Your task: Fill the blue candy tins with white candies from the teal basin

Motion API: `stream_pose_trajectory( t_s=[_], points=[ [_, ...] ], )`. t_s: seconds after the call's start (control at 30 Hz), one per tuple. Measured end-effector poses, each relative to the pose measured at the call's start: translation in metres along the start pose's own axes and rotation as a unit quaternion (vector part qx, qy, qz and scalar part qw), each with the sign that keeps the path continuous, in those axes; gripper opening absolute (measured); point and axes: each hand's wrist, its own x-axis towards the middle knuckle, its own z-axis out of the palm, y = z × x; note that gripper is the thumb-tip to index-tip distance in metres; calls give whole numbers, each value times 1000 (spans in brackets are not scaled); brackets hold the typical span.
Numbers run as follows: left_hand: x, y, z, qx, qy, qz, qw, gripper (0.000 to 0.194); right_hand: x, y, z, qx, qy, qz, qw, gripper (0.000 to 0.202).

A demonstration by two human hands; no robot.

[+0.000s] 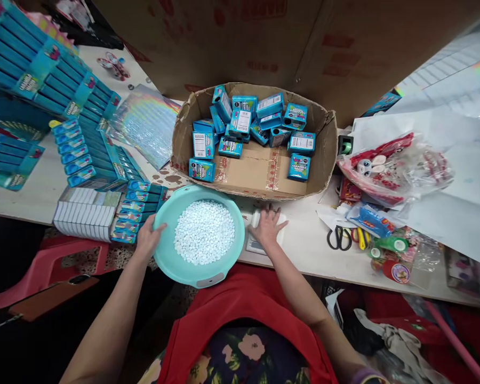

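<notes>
My left hand (149, 236) grips the left rim of a round turquoise basin (166, 261), thumb over the edge. Many small white pieces (204, 232) lie heaped inside it. The basin is at the table's front edge. To its right, my right hand (268, 228) rests with fingers spread on a flat white object (257, 243), which it partly covers. Just beyond both hands stands an open cardboard box (244, 189) holding several small blue boxes (298, 166), mostly toward its back and sides.
Stacked blue packages (70, 96) and a block of white-edged cards (86, 213) stand at the left. On the right are black scissors (339, 238), green tape (399, 245) and a red plastic bag (384, 173). A large carton (240, 48) rises behind.
</notes>
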Motion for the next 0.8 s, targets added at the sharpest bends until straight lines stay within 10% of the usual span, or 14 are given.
stream_pose_trajectory(
  t_s=[0.43,0.6,0.67,0.8],
  points=[
    [-20,61,24,99,-67,32,992,51,13,104,-27,-44,41,21,998,79],
    [-19,114,-12,172,103,192,961,51,-31,95,-33,136,175,-77,972,59],
    [6,154,-19,173,118,298,931,44,-59,79,-26,274,124,-91,949,59],
    [79,236,3,280,-79,383,877,45,-97,35,2,492,-126,-23,861,77]
  ],
)
